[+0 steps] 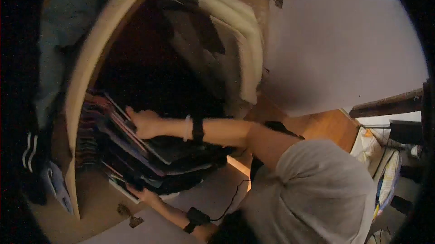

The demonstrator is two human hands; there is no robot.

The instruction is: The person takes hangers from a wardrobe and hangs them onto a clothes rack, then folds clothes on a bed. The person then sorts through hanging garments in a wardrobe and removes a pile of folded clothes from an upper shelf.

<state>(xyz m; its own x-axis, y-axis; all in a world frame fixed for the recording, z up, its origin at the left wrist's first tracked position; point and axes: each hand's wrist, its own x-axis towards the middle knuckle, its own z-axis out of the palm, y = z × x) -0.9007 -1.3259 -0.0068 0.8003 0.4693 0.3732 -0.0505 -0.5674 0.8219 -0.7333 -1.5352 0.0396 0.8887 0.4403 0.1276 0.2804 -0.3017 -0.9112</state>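
The view is turned sideways, with the floor towards the right side. A dense row of dark clothes on hangers hangs inside a wooden wardrobe. My right hand, the upper one in the picture, is closed around the edge of hanging garments. A pale bracelet and a black band circle that wrist. Lower down, my left hand grips the shoulder area of the outermost garment, which has a white edge. Its fingertips are partly hidden and blurred. A black device with a cable sits on the left wrist.
Light garments hang at the other end of the wardrobe. A pale door with metal hinges stands open there. The curved wooden edge borders the compartment. Wooden floor and stacked fabric items lie to the right. My grey shirt fills the lower right.
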